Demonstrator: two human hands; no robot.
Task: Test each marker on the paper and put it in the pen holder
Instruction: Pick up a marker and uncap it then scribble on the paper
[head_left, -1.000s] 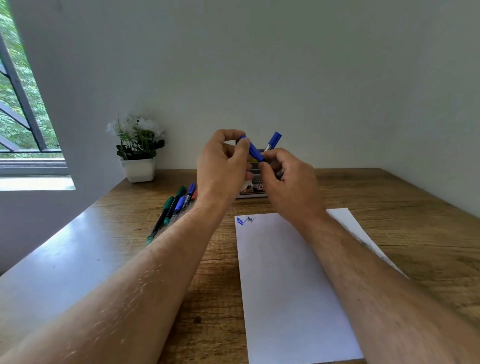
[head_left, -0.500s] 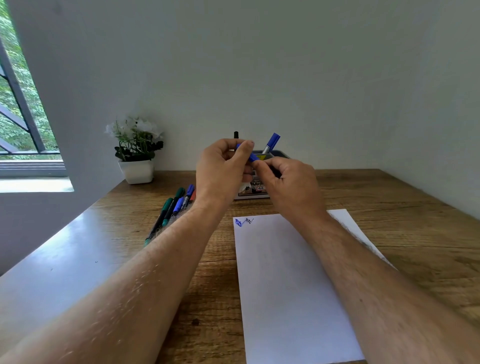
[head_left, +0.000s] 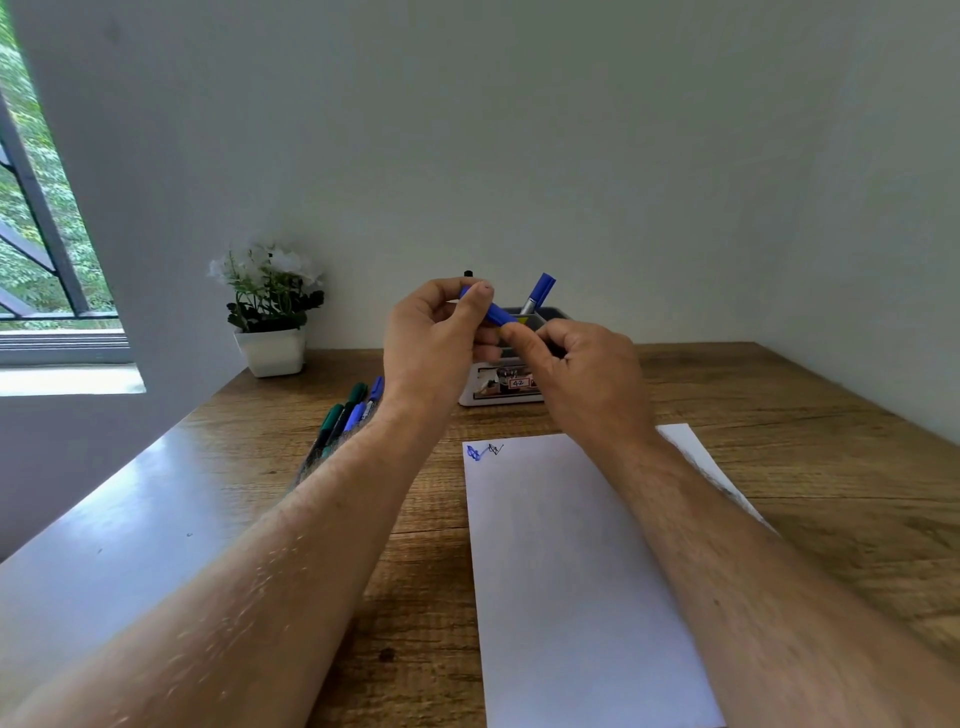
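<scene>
So far: two scribbles on paper; two markers in pen holder; several untested markers on tabletop; both hands' fingers clamp a blue marker.

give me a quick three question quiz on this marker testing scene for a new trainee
1. True or false: the blue marker is held by both the left hand and the right hand.
2. How many colours of scribble show at the top left corner of the paper?
3. Multiple choice: the untested markers lie (a) on the paper, (b) on the table left of the paper, (c) in the pen holder.

Key: 1 true. 2 two, one blue and one dark. 3 b.
</scene>
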